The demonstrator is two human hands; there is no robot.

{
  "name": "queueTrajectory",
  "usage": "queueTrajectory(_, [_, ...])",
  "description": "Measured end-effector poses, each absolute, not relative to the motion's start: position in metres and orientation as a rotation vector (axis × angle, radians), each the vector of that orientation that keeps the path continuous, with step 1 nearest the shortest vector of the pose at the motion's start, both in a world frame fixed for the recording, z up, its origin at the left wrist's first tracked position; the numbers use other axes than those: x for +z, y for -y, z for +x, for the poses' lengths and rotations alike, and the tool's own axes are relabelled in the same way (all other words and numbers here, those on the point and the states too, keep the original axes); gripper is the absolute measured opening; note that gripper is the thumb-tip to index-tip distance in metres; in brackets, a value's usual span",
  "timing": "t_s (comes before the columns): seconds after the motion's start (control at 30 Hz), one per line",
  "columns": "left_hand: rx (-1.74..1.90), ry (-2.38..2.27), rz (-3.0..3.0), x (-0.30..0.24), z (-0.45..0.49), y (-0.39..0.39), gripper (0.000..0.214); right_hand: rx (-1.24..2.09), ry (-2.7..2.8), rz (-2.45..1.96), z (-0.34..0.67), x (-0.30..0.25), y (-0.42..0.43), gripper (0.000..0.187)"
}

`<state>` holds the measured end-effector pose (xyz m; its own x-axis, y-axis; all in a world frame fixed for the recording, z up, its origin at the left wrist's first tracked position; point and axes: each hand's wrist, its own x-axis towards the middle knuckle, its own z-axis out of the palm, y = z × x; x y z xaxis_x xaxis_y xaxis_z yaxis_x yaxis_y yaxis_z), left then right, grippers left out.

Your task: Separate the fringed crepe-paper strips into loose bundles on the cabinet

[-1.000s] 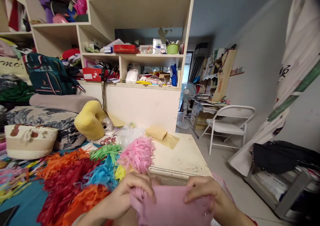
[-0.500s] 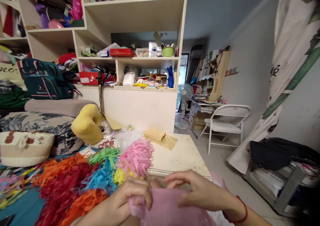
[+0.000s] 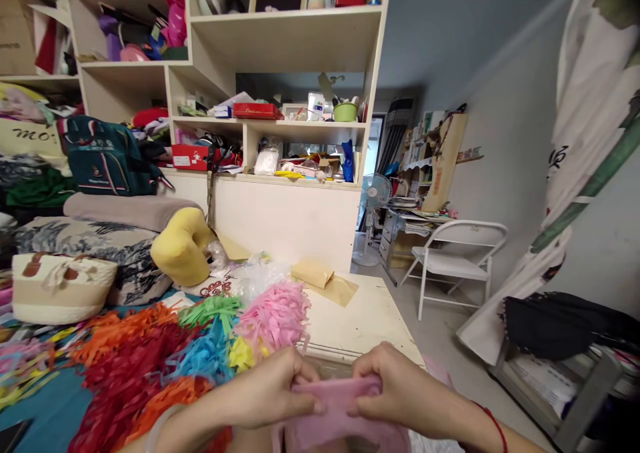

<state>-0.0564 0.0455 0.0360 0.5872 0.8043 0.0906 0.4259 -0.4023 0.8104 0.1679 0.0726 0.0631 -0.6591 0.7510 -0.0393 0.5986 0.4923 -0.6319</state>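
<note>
At the bottom middle of the view, both hands grip a sheet of pink tissue paper (image 3: 334,413). My left hand (image 3: 270,389) is closed and pinches the paper's upper left edge. My right hand (image 3: 395,386), with a red string round the wrist, is closed on the upper right edge, close to the left hand. The paper is bunched between them and hangs down out of view. Just beyond the hands lie piles of shredded paper fringe: pink (image 3: 275,316), blue (image 3: 205,353), green (image 3: 210,306), red (image 3: 135,366) and orange (image 3: 120,326).
A cream tabletop (image 3: 360,323) with brown envelopes (image 3: 323,276) lies ahead. A yellow neck pillow (image 3: 180,246), a woven bag (image 3: 60,293) and cushions sit left. Cluttered shelves (image 3: 280,119) stand behind. A white folding chair (image 3: 455,259) and a fan (image 3: 375,193) are at right.
My right hand, open over the paper half a second ago, has closed on its top edge. The hands came together and the flat sheet is now bunched between them.
</note>
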Motion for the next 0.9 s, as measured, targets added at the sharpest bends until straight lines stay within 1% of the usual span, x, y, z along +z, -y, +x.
queueTrajectory(0.07, [0.665,-1.003,1.974,0.032,-0.05,-0.048,0.025,0.864,2.502,-1.176,0.172,0.064,-0.074,0.019])
queueTrajectory(0.13, [0.691,-1.015,1.945,0.03,-0.051,-0.05,0.021,0.834,2.512,-1.152,0.175,0.07,-0.074,0.018])
queueTrajectory(0.2, [0.697,-1.021,1.926,0.031,-0.053,-0.052,0.018,0.851,2.522,-1.083,0.175,0.079,-0.074,0.028])
queueTrajectory(0.27, [0.692,-1.021,1.903,0.035,-0.055,-0.053,0.017,0.922,2.531,-1.012,0.174,0.085,-0.074,0.036])
queueTrajectory(0.4, [0.676,-0.977,1.867,0.04,-0.055,-0.054,0.018,1.158,2.569,-0.971,0.169,0.079,-0.081,0.026])
queueTrajectory(0.5, [0.66,-0.963,1.89,0.04,-0.056,-0.055,0.026,1.248,2.577,-1.038,0.166,0.069,-0.088,0.035])
queueTrajectory(0.57, [0.642,-0.967,1.901,0.041,-0.057,-0.054,0.027,1.28,2.56,-1.075,0.166,0.065,-0.089,0.041])
queueTrajectory(0.67, [0.628,-0.981,1.882,0.043,-0.057,-0.052,0.026,1.345,2.543,-1.088,0.166,0.067,-0.087,0.039])
queueTrajectory(0.77, [0.639,-0.989,1.848,0.045,-0.055,-0.049,0.026,1.293,2.618,-1.167,0.168,0.072,-0.081,0.036])
queueTrajectory(0.9, [0.655,-1.008,1.816,0.046,-0.053,-0.046,0.024,1.184,2.651,-1.249,0.173,0.071,-0.076,0.038])
